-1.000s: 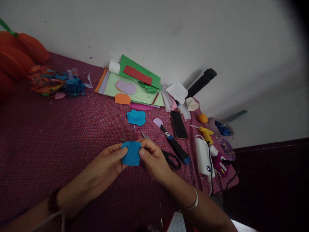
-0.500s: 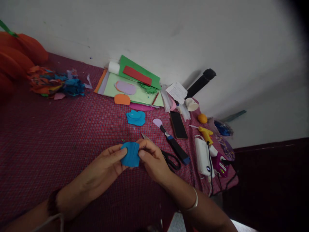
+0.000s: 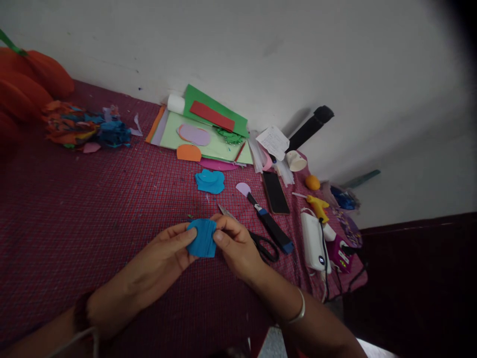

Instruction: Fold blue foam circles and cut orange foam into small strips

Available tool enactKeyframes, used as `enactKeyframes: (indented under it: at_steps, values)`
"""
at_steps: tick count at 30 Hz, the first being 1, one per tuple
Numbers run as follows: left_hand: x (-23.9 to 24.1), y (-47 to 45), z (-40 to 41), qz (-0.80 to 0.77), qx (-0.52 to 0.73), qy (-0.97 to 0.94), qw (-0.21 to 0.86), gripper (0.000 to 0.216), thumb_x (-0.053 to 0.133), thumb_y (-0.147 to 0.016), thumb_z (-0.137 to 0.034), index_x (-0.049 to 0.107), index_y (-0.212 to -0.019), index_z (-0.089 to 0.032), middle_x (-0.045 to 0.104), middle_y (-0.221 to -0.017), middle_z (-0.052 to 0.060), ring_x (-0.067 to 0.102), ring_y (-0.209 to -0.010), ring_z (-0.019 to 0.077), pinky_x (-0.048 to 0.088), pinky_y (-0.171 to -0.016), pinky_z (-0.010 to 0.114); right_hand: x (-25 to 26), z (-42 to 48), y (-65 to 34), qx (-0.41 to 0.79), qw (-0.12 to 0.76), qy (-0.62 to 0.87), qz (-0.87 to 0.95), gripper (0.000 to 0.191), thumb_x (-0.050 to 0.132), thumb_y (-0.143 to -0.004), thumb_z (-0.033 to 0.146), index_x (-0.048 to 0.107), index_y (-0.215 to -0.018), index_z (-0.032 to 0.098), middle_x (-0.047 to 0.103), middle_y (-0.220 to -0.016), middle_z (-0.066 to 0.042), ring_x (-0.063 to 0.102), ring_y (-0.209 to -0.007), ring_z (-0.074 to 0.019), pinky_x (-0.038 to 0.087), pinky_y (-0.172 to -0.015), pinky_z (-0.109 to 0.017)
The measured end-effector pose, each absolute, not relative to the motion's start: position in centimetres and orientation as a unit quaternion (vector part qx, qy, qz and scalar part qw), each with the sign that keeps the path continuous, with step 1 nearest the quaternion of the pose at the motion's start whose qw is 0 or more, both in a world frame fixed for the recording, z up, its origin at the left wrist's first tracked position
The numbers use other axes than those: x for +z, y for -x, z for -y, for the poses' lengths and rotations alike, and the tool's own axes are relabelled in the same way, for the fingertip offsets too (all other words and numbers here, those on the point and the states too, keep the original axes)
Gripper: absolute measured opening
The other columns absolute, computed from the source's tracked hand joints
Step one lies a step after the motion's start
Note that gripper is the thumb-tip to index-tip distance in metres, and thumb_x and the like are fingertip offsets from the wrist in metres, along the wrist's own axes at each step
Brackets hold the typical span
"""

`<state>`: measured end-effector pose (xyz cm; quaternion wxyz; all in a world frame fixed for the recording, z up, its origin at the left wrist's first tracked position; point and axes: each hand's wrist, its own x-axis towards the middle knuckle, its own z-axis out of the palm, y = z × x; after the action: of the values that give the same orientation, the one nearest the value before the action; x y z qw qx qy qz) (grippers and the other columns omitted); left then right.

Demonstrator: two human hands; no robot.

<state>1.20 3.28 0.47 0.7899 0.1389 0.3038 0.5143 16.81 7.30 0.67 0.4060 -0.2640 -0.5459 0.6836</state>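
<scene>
Between both hands is a stack of blue foam or paper cut-outs (image 3: pixel 203 239), rounded on one side, with the layers slightly fanned. My left hand (image 3: pixel 173 246) pinches its left side, thumb on top. My right hand (image 3: pixel 236 246) grips the right edge between thumb and fingers. Just behind the right hand lie scissors (image 3: pixel 266 247) with black handles, the middle hidden by that hand and the tip showing. More blue cut-outs (image 3: pixel 209 182) lie in a pile beyond the hands. Near them is a small lilac half-round piece (image 3: pixel 243 188).
A blue-and-black cutter-like tool (image 3: pixel 275 229), a phone (image 3: pixel 276 193), a yellow glue gun (image 3: pixel 318 207) and a white power bank (image 3: pixel 315 241) lie to the right. Coloured sheets (image 3: pixel 171 132) are stacked by the wall. Crumpled scraps (image 3: pixel 85 127) and an orange pumpkin shape (image 3: pixel 33 79) stand left.
The layers of the blue stack have shifted slightly at the right edge under my right fingers. Both hands stay in nearly the same place.
</scene>
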Motion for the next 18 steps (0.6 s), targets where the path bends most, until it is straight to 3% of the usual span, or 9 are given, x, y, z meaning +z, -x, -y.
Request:
enactKeyframes:
  at_steps: [5, 18]
  values:
    - [0.29, -1.08, -3.15, -0.304, 0.513, -0.140, 0.791, 0.008, 0.065, -0.082, -0.021, 0.074, -0.083, -0.021, 0.073, -0.082, 0.001, 0.064, -0.074, 0.0140, 0.052, -0.071, 0.024, 0.62, -7.26, -16.69, 0.690, 0.404, 0.279, 0.532, 0.029, 0.069, -0.079, 0.044, 0.053, -0.073, 0.021, 0.047, -0.074, 0.002, 0.043, -0.065, -0.0121, 0.038, -0.060, -0.027]
    - [-0.19, -1.25, -3.21, -0.289, 0.512, -0.144, 0.796, 0.010, 0.064, -0.084, -0.024, 0.073, -0.081, -0.020, 0.073, -0.084, 0.002, 0.063, -0.075, 0.0152, 0.052, -0.076, 0.027, 0.33, -7.30, -16.75, 0.715, 0.402, 0.261, 0.509, 0.023, 0.069, -0.080, 0.040, 0.056, -0.075, 0.021, 0.049, -0.075, 0.002, 0.043, -0.064, -0.0115, 0.039, -0.059, -0.025]
